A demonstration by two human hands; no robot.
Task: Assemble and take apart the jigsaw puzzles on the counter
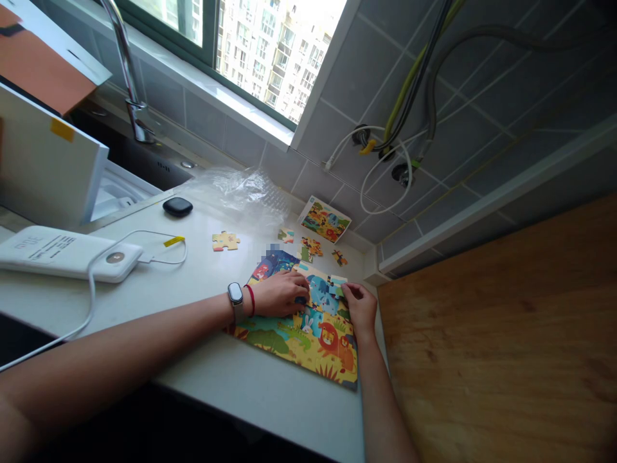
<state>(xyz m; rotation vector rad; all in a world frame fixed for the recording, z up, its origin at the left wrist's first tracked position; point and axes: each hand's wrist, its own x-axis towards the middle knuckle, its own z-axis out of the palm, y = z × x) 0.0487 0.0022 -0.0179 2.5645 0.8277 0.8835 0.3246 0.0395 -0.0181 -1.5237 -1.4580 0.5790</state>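
Note:
A colourful animal jigsaw puzzle [289, 337] lies on the white counter [207, 360], its lower part showing lions and a rabbit. My left hand [282, 293] rests on the puzzle's upper left part, fingers bent and spread over the pieces. At the upper right edge, my right hand [359, 302] pinches a puzzle piece [336, 287] between thumb and fingers. Beyond the puzzle lie loose pieces: a yellowish one [225, 241], a small green and white one [285, 235], an orange group [311, 247] and another piece [339, 258].
A picture card [325, 220] leans near the tiled wall, beside crumpled clear plastic [241, 196]. At left are a white power bank [67, 253] with a cable, a black case [178, 206] and the sink [144, 164]. A wooden panel [501, 321] stands right.

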